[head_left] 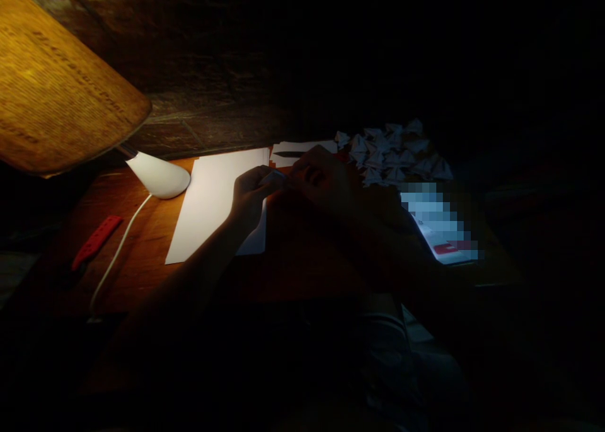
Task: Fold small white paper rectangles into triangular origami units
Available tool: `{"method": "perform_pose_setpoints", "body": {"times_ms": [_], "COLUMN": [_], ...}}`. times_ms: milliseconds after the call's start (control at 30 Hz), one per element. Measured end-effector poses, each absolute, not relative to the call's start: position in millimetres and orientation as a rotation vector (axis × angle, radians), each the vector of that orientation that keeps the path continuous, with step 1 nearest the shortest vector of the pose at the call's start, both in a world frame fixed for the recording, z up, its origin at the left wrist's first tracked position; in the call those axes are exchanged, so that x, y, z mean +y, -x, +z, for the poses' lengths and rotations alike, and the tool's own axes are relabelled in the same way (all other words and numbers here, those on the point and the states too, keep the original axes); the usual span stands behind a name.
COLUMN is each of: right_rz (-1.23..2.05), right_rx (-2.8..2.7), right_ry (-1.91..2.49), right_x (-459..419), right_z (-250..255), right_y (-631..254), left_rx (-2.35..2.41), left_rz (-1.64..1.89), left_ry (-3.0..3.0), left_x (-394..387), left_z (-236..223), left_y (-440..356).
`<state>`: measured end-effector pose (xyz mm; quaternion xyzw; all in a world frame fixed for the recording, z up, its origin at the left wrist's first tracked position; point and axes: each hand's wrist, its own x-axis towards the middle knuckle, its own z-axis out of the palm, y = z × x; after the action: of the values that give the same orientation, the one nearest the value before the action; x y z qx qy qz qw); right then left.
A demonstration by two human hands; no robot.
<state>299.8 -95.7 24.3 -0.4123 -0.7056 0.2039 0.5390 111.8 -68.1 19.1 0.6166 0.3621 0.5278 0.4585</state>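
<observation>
In dim light over the table, my left hand (248, 196) is closed on a small piece of folded paper (274, 179). My right hand (324, 177) meets it from the other side, its fingers pinched at the paper's right edge. The shape of the fold is hard to make out in the shadow. Under my left hand and forearm lies a stack of white paper sheets (212, 199). Just beyond my hands are smaller cut papers (302, 147) with a dark, pointed blade-like thing (288, 154) on them.
Many folded paper pieces (378, 152) are heaped at the back right. A lit phone (439, 230) lies nearer on the right. At left stand a desk lamp's white base (161, 177) and yellow shade (66, 85), with a white cord (120, 249) beside a red power strip (97, 240).
</observation>
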Motion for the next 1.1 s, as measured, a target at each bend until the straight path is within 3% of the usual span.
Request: {"method": "perform_pose_setpoints", "body": {"times_ms": [833, 1100], "right_rz": [0.271, 0.39], "right_rx": [-1.88, -1.857], "right_ry": [1.217, 1.168], "right_x": [-104, -96], "right_z": [28, 23], "right_y": [-296, -296], "left_rx": [0.956, 0.98], "left_rz": [1.338, 1.34], "left_ry": [-1.793, -1.812], "left_x": [-77, -77], "left_z": [21, 20], "left_y": [-111, -112]}}
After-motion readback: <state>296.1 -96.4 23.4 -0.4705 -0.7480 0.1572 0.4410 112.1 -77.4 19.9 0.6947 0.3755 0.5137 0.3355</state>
